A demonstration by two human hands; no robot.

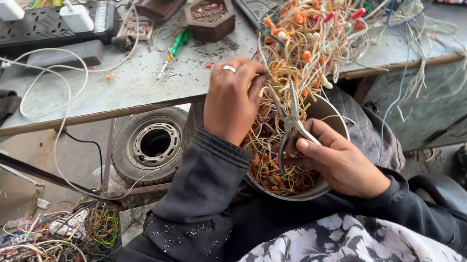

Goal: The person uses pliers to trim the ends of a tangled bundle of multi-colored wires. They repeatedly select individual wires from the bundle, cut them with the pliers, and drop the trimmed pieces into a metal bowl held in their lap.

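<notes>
Pliers (pixel 290 123) between wires (pixel 317 28), bowl (pixel 325 110) rim.

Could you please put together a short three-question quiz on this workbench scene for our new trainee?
1. True or false: the right hand holds the pliers.
2. What sits under the wires on the person's lap? A) bowl B) tyre C) power strip
3. Which hand wears a ring?

Key:
1. True.
2. A, the bowl, partly filled with wire bits.
3. The left hand, which grips the wires.
</notes>
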